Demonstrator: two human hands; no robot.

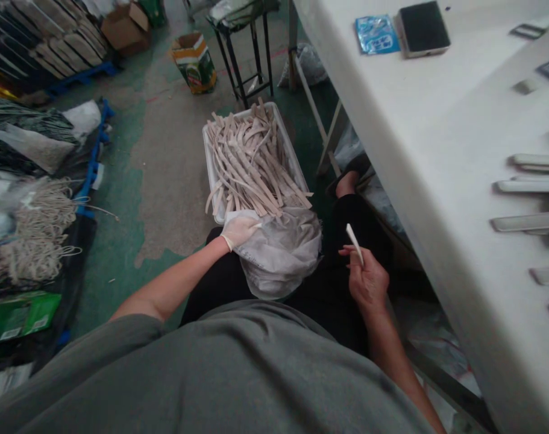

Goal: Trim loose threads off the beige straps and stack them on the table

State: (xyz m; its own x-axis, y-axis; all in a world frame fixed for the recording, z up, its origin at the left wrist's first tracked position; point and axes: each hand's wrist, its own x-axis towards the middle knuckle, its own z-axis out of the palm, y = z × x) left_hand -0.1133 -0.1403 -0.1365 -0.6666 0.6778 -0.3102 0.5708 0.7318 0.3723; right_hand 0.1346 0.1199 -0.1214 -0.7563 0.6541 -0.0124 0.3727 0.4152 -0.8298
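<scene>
My left hand (241, 232), in a pale thin glove, is closed at the edge of a crumpled whitish sack (285, 250) over my lap. A small white bit shows at its fingertips, too small to name. My bare right hand (367, 280) is raised over my right thigh, its fingers pinching a slim whitish stick-like piece (354, 241) that points up. Just beyond the sack stands a white plastic tub (296, 163), heaped with long beige strips (251, 157); some hang over its near rim.
A white table (419, 132) runs along my right, bearing a blue packet (377, 35), a black-topped box (423, 29) and several pale bars (527, 223). Ahead are a black stool (242, 66) and an open carton (195, 63). Bundled cords (43, 223) lie on the left.
</scene>
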